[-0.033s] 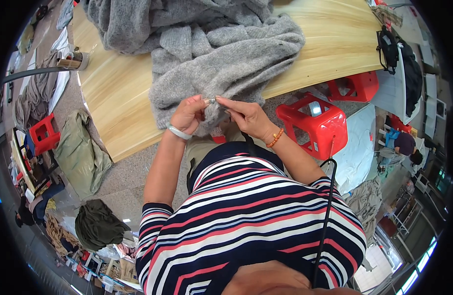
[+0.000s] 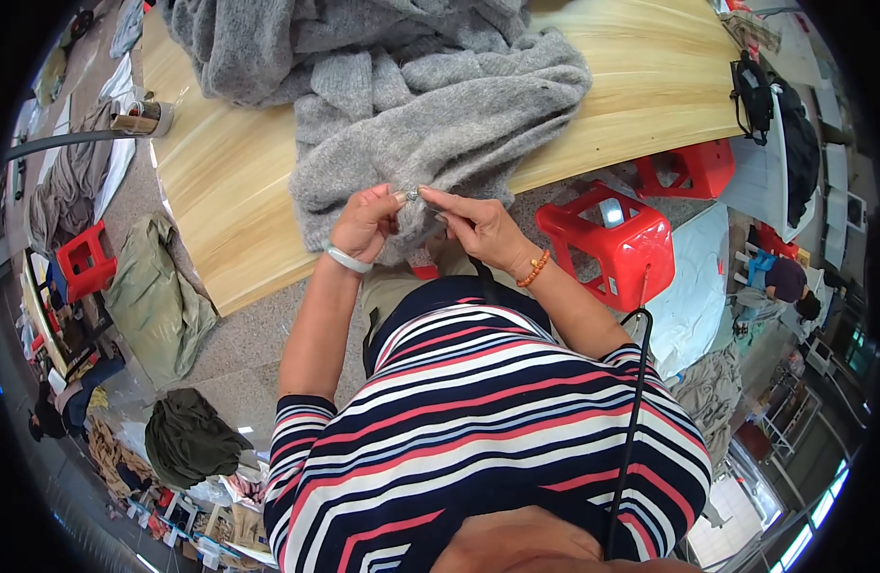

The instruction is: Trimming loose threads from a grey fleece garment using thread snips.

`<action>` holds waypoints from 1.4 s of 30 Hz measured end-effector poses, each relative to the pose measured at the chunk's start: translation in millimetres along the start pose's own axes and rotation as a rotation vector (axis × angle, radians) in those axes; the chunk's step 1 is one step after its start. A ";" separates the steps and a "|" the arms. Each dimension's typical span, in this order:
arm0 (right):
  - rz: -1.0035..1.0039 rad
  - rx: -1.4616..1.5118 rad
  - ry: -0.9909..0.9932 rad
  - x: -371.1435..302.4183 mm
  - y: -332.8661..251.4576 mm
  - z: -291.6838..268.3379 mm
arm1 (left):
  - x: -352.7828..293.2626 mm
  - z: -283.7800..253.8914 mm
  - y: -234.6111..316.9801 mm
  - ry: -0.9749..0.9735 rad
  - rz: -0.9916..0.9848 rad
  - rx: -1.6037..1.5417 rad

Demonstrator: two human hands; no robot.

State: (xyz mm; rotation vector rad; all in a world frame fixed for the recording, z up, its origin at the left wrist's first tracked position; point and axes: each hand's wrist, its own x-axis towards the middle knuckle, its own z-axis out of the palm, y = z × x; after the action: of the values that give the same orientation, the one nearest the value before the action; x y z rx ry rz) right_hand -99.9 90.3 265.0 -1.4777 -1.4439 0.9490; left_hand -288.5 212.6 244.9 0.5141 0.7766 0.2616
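Note:
A fuzzy grey knit garment point(image 2: 440, 115) lies bunched over the near edge of the table and hangs toward my lap. My left hand point(image 2: 365, 222), with a pale bangle at its wrist, is closed in a pinch at the garment's near part. Opposite it, my right hand point(image 2: 486, 229), wearing an orange bead bracelet, is pinched too, its forefinger meeting the left fingertips. Between the fingertips shows a small shiny silvery piece point(image 2: 411, 195), too small to name. The knit behind it is partly hidden by my fingers.
More grey knitwear point(image 2: 258, 48) is heaped at the far side of the wood-grain table point(image 2: 220, 201). Red plastic stools point(image 2: 616, 244) stand at the right, another red stool point(image 2: 86, 263) at the left. Green cloth point(image 2: 158, 296) and dark cloth point(image 2: 193, 435) lie at the left. A container point(image 2: 155, 118) sits at the table's left edge.

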 end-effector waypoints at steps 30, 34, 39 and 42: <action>0.300 0.143 -0.260 20.1 -18.7 -22.4 | -15.1 9.1 3.3 0.062 0.215 0.235; 0.306 0.227 -0.285 21.2 -20.5 -23.0 | -17.9 9.5 5.3 0.045 0.192 0.312; 0.263 0.279 -0.138 13.5 -17.9 -13.3 | -19.4 13.2 7.2 0.067 0.235 0.288; 0.292 0.331 -0.142 8.4 -17.6 -13.2 | -18.7 6.6 7.2 0.095 0.273 0.334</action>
State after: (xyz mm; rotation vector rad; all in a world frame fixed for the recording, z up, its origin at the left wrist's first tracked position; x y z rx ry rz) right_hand -93.5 97.5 286.5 -1.4140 -1.1151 1.4230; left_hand -296.9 208.9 263.8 0.9322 0.8471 0.4145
